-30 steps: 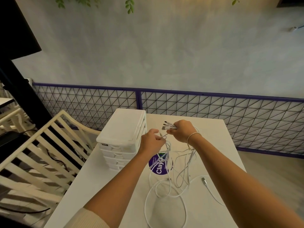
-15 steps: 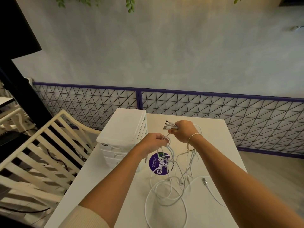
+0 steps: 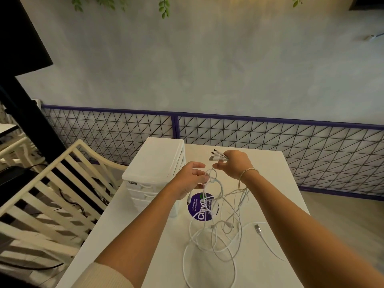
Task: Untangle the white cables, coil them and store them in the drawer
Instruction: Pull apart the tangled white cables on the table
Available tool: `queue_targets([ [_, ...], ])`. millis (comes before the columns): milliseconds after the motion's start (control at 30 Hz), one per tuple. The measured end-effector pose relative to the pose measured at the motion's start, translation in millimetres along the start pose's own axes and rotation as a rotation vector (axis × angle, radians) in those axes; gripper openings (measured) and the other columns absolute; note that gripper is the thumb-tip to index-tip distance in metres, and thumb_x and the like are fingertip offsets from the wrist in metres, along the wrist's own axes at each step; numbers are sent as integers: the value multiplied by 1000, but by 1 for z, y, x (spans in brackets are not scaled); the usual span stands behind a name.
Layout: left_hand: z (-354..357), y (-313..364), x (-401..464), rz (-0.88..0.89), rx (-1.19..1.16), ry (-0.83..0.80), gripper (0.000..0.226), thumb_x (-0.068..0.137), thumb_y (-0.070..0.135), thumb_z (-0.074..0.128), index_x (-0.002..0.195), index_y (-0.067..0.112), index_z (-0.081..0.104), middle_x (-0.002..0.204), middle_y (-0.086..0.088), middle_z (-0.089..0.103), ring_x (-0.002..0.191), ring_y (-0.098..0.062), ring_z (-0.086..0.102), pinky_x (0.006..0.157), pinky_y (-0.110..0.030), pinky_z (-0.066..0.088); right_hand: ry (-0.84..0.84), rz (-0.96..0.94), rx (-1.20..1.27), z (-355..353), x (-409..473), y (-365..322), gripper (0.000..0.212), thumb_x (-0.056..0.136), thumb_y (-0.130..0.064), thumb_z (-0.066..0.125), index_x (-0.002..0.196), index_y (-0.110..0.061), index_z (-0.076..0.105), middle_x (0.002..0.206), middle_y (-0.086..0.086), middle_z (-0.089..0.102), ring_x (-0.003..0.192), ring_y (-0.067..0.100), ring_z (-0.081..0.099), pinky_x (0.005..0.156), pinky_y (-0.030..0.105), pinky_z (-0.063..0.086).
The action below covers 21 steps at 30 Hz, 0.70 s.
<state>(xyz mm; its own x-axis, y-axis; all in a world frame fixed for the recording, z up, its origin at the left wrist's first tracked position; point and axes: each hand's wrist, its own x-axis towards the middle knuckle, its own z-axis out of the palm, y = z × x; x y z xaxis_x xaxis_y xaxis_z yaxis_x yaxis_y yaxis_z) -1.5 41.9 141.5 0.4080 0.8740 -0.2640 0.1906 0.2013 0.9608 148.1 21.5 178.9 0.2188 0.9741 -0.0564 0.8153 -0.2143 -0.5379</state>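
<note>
A tangle of white cables (image 3: 218, 235) hangs from my hands down onto the white table (image 3: 280, 183), its loose loops spread near the front. My right hand (image 3: 234, 164) is raised above the table and grips a bunch of cable plugs (image 3: 217, 155) that stick out to the left. My left hand (image 3: 191, 178) is just left of it and pinches a small loop of cable between its fingers. One plug end (image 3: 257, 228) lies loose on the table to the right. A white drawer unit (image 3: 155, 163) stands at the table's far left, its drawers closed.
A round purple sticker (image 3: 196, 210) lies on the table under the cables. A cream slatted chair (image 3: 52, 194) stands left of the table. A wire mesh fence with a purple rail (image 3: 270, 138) runs behind it, below a grey wall.
My left hand has drawn a little down and left, away from my right hand, pulling a small cable loop open between them. My right hand still holds the plugs.
</note>
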Motion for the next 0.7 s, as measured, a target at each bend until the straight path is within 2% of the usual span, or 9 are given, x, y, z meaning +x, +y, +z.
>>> queue_targets([
  [67,0,1,1,-2,-66,26,34,87,-5,58,117,7,47,89,-7,58,79,-16,57,79,-38,54,23,-3,23,-2,-2,-1,35,83,-35,67,101,-6,63,97,11,65,81,19,50,70,28,38],
  [133,1,4,0,-3,-123,22,26,89,-5,56,109,9,49,89,-7,55,77,-16,55,73,-37,56,38,6,56,-5,-5,-3,36,80,-33,70,102,-6,62,92,8,61,81,18,49,69,27,39],
  [233,0,8,-2,-3,-212,32,23,90,-5,54,106,10,49,89,-6,53,75,-15,51,67,-34,57,-35,8,42,-5,-8,-4,32,81,-30,69,101,-4,65,89,9,62,77,18,51,61,24,39],
  [367,1,8,-2,-11,-346,55,20,91,-6,52,99,12,50,87,-6,54,70,-14,51,61,-31,57,-145,66,181,-7,-13,-4,20,82,-18,66,95,-3,67,63,3,50,52,14,41,43,21,32],
  [500,3,7,-5,-8,-454,29,21,90,-8,51,97,12,50,84,-6,52,68,-15,52,59,-30,58,-216,76,159,-6,-17,-7,18,81,-18,69,94,-5,66,64,1,48,51,12,39,42,21,33],
  [600,2,6,-7,-4,-457,26,22,89,-8,53,95,13,50,83,-6,53,68,-14,54,64,-28,56,-224,57,129,-5,-17,-6,25,80,-21,70,98,-4,67,64,0,49,52,11,40,44,20,32],
  [700,-2,1,-4,11,-282,61,24,85,1,63,91,18,48,86,-4,55,74,-14,52,70,-29,49,-191,69,163,-6,-16,-3,24,81,-21,68,99,-4,67,61,-1,49,51,11,39,43,20,31],
])
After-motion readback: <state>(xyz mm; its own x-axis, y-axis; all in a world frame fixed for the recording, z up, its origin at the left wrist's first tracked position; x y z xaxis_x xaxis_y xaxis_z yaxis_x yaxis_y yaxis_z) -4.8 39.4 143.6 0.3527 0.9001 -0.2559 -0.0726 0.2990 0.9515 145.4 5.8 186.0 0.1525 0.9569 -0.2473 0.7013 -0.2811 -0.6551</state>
